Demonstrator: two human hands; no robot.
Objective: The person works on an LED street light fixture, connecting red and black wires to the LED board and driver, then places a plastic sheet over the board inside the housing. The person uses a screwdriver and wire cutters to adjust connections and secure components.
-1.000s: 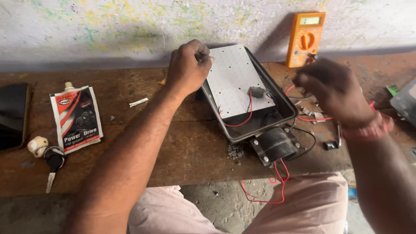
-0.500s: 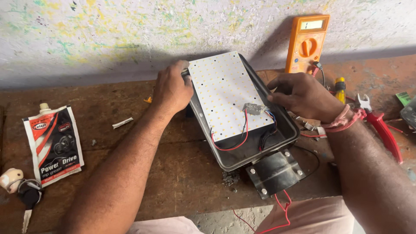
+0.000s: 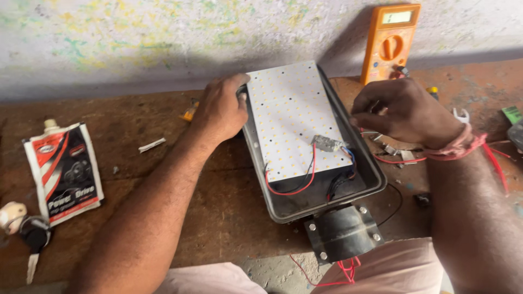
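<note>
A dark lamp housing (image 3: 370,177) lies on the brown wooden bench, with a white LED board (image 3: 294,114) dotted with small yellow diodes inside it. Red and black wires (image 3: 297,185) loop at the board's near end, beside a small component (image 3: 325,143). My left hand (image 3: 220,109) grips the housing's left rim near its far corner. My right hand (image 3: 403,109) hovers just right of the housing with fingers curled and pinched together; whether it holds anything small I cannot tell. A round black mount (image 3: 343,234) with a bolted flange sticks out at the near end.
An orange multimeter (image 3: 389,41) leans against the stained wall at the back right. A red, white and black pouch (image 3: 65,171) lies at the left, with a key and fob (image 3: 32,239) below it. Loose red wires and small parts (image 3: 395,155) lie right of the housing.
My right hand has come off the housing's right rim and lifted slightly, fingers pinched. The left hand stays on the left rim. The view has shifted a little.
</note>
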